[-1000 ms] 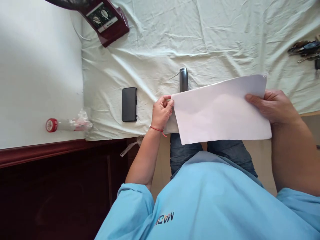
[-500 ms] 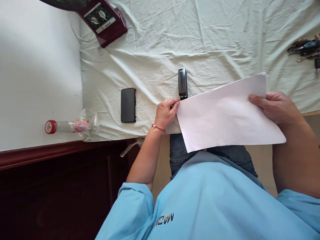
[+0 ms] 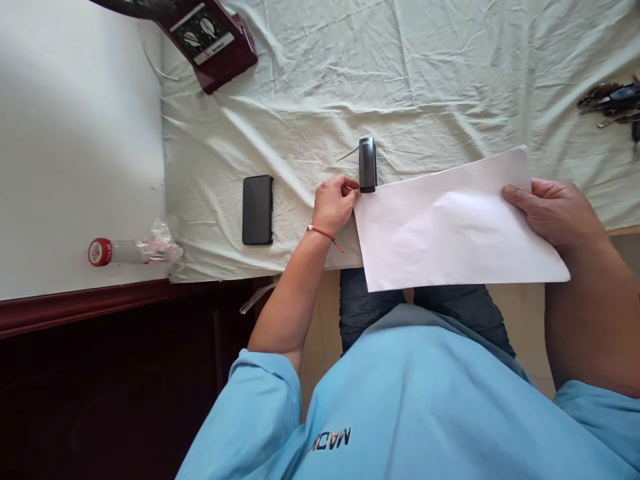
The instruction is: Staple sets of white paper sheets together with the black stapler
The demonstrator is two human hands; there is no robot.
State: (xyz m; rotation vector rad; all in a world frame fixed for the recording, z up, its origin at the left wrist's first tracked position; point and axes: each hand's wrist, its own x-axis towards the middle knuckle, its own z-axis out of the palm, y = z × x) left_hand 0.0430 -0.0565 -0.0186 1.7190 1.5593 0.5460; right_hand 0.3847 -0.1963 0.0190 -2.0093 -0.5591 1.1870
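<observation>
White sheets of paper (image 3: pixel 450 230) stretch between my hands, over the table's front edge. My right hand (image 3: pixel 557 210) grips their right side, thumb on top and fingers underneath. At the upper left corner, my left hand (image 3: pixel 336 201) pinches the paper between thumb and fingers. A black stapler (image 3: pixel 367 165) stands lengthwise on the cloth just right of my left fingertips. Its near end overlaps the paper's upper left corner, so the sheets' edge appears to sit in its mouth. How many sheets there are I cannot tell.
A black phone (image 3: pixel 257 210) lies on the pale tablecloth (image 3: pixel 450 73) to the left. A dark red appliance with knobs (image 3: pixel 227 60) stands at the back left. A red-capped clear container (image 3: pixel 123 252) is at the far left, and a bunch of keys (image 3: pixel 613 100) at the right.
The paper's upper left corner has moved slightly away from me, under the stapler's near end. My left hand went forward with it. My right hand keeps its grip.
</observation>
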